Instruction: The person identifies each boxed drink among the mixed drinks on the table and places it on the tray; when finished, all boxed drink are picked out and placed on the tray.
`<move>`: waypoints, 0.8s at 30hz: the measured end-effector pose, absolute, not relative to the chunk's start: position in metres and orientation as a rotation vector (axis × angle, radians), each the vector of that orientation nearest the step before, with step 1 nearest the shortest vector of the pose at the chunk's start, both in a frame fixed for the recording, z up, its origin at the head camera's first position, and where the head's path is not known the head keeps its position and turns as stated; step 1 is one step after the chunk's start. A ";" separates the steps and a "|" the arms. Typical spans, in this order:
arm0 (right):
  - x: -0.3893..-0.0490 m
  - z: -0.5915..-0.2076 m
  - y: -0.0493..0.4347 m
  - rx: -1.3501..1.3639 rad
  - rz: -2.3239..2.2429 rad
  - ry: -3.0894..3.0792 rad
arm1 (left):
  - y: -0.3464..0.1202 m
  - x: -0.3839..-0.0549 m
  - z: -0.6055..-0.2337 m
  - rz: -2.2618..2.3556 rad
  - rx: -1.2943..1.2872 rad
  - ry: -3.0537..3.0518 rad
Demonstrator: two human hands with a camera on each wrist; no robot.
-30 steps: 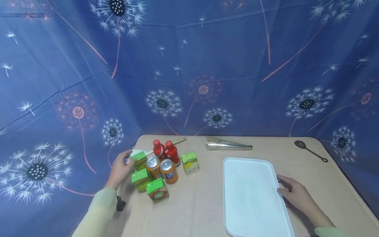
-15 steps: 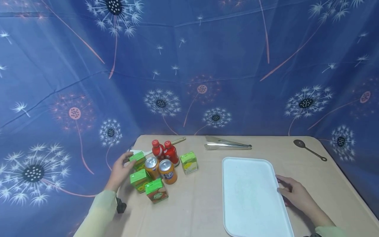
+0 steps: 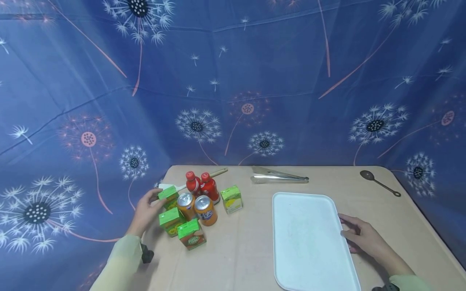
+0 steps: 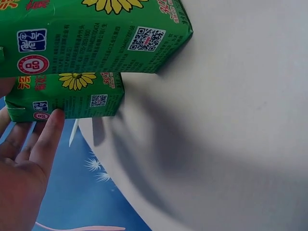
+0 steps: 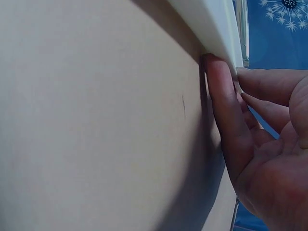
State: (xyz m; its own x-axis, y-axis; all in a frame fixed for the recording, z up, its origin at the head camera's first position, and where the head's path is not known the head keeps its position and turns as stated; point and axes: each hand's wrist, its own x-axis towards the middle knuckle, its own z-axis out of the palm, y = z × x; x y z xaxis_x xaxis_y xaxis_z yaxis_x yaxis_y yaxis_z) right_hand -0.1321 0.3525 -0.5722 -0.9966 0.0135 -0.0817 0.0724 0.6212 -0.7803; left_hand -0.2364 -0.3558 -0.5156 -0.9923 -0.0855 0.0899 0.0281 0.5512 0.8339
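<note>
My left hand (image 3: 145, 212) grips the back-left green drink carton (image 3: 168, 197), which carries a yellow flower print. In the left wrist view its fingers (image 4: 48, 139) lie along that carton's side. Another green carton (image 4: 96, 43) with the same flower stands close in front. Beside them are a green-and-brown carton (image 3: 192, 234), two orange soda cans (image 3: 206, 211) and two red bottles (image 3: 209, 188). On the right, my right hand (image 3: 364, 238) pinches the long edge of the white tray (image 3: 309, 238); in the right wrist view the fingertips (image 5: 219, 72) meet its rim.
A yellow-green carton (image 3: 232, 200) stands apart, right of the bottles. Metal tongs (image 3: 280, 178) lie at the table's back edge, and a dark spoon (image 3: 378, 183) at back right. A white-headed tool with a wooden handle (image 3: 219, 172) lies behind the bottles. Blue cloth (image 3: 233, 81) surrounds the table.
The whole head view has shifted slightly to the left. My left fingers have drawn in a little against the back carton; my right hand stays at the tray's edge.
</note>
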 end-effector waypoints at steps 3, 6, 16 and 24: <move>-0.131 -0.572 0.353 0.098 -1.403 2.714 | -0.356 -0.236 -0.516 -1.442 0.042 -2.656; -0.130 -0.572 0.353 0.106 -1.427 2.693 | -0.356 -0.235 -0.517 -1.451 0.025 -2.650; -0.132 -0.572 0.354 0.151 -1.458 2.638 | -0.355 -0.235 -0.520 -1.515 0.040 -2.618; -0.131 -0.570 0.352 0.173 -1.460 2.616 | -0.354 -0.234 -0.520 -1.545 0.071 -2.598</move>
State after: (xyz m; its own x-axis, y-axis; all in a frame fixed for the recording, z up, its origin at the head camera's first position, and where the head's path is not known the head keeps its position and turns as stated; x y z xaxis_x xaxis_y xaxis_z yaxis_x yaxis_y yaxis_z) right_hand -0.1306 0.3521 -0.5699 -0.9835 0.0316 -0.1781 0.1682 0.5220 -0.8362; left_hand -0.2341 -0.3540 -0.5203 -0.9919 -0.1004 0.0772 0.0198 0.4786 0.8778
